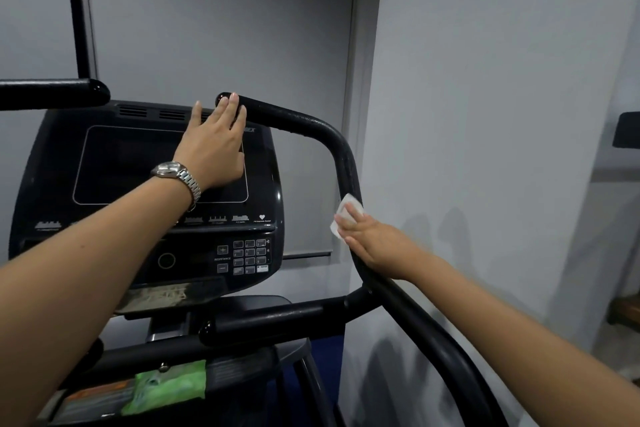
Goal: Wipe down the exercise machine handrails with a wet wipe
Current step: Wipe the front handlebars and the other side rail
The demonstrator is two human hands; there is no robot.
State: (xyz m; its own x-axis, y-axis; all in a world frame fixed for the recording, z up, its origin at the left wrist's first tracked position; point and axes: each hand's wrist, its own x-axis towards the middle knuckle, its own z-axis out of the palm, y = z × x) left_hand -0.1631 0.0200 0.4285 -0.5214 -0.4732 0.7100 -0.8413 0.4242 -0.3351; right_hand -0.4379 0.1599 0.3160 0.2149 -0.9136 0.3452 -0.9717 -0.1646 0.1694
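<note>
Leftmost, the left handrail [52,94] is jutting in from the frame edge, with neither hand touching it. Below it, a green wipe packet [166,388] is lying on the machine's lower ledge, and the console [104,246] is sitting dark between the two rails. Further right, the left hand [214,146], wearing a metal watch [173,172], is reaching across the console with its fingers straight. Its fingertips are resting on the free end of the right handrail [343,156], and it is gripping nothing. Next, the wet wipe [335,229] is lying against the upright bend of that rail. The right hand [374,246] is pressing it there with extended fingers laid flat, not clenched around it; the thumb is hidden. The wipe is looking thin, limp and damp, so it is likely to bunch or slide out from under flat fingers alone. Wrapping it round the tube and closing fingers and thumb over it would probably give a surer hold. The rail, rigid and glossy, is needing no gentle handling.
</note>
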